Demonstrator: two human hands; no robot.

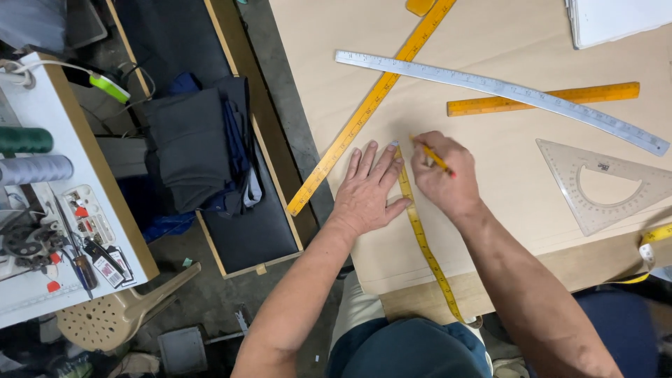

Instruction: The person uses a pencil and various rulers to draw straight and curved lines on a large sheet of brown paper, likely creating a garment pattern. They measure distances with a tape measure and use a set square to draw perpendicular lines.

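Note:
My left hand (367, 189) lies flat, fingers spread, on the brown pattern paper (504, 42), pinning the top end of a yellow measuring tape (425, 245). The tape runs from my fingertips down toward my body and off the table's near edge. My right hand (442, 175) sits just right of the tape and grips a yellow pencil (432, 157) with its red end pointing to the right and its tip near the tape's top end.
A long yellow ruler (364, 112) lies diagonally left of my hands. A curved metal ruler (504, 89), a shorter yellow ruler (553, 98) and a clear set square (602, 185) lie to the right. Folded dark fabric (199, 147) and a sewing-machine table (42, 210) stand at left.

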